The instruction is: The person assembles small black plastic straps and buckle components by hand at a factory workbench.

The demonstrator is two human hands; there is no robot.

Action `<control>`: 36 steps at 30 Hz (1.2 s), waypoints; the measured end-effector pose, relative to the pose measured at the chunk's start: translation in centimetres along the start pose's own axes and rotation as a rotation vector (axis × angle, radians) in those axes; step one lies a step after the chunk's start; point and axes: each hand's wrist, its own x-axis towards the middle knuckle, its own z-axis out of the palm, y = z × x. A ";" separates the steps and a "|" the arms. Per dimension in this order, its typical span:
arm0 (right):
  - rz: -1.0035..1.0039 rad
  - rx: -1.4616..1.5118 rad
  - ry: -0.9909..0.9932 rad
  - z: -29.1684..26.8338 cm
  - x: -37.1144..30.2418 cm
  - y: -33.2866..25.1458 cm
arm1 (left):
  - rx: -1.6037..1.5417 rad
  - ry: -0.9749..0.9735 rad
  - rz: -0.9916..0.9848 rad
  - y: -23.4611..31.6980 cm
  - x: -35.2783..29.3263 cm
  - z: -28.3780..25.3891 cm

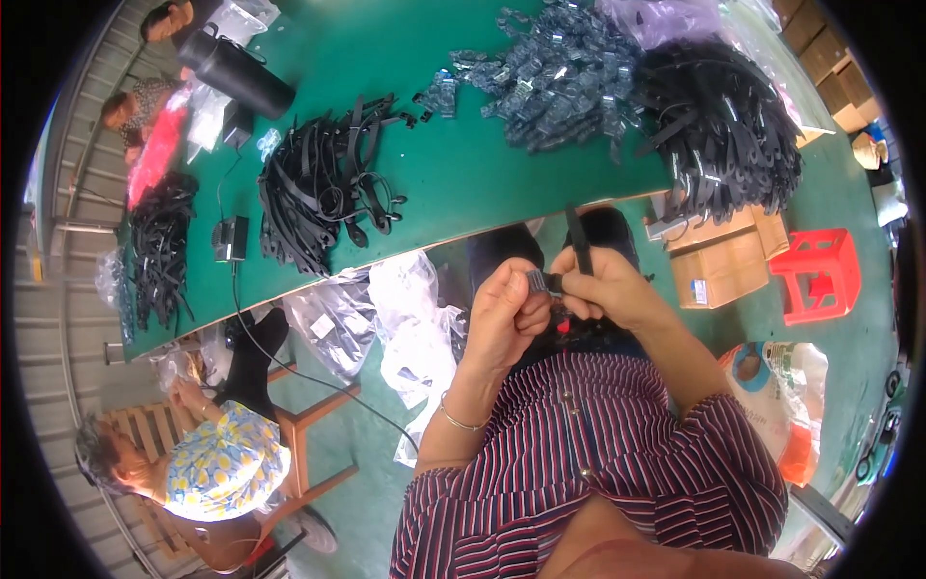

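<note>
Near my body, just off the front edge of the green table (453,207), both hands meet. My left hand (509,307) is closed, pinching a small dark grey plastic clip (537,281) between thumb and fingers. My right hand (617,289) is closed around a flat black strap (579,239), whose free end sticks up past the fingers. The strap's lower end meets the clip between the two hands; fingers hide how they join. Beyond them on the table lie a heap of smoky grey plastic clips (569,82) and a bundle of black straps (323,188).
More black straps hang over the table's right edge (723,135), above a cardboard box (728,261). A red plastic stool (825,275) stands at right. A black bottle (241,72) and black adapter (230,238) with a cable lie left. Another person (222,463) sits lower left.
</note>
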 end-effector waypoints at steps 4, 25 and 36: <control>-0.018 0.016 -0.003 -0.1 0.1 0.5 | -0.048 0.023 -0.029 -0.3 0.0 -0.1; -0.585 -0.753 0.338 0.8 1.1 2.7 | 1.171 0.325 0.372 -0.4 -0.1 -0.5; -0.362 0.032 -0.095 -0.2 0.9 3.2 | 0.948 0.258 0.191 0.2 -0.5 -2.4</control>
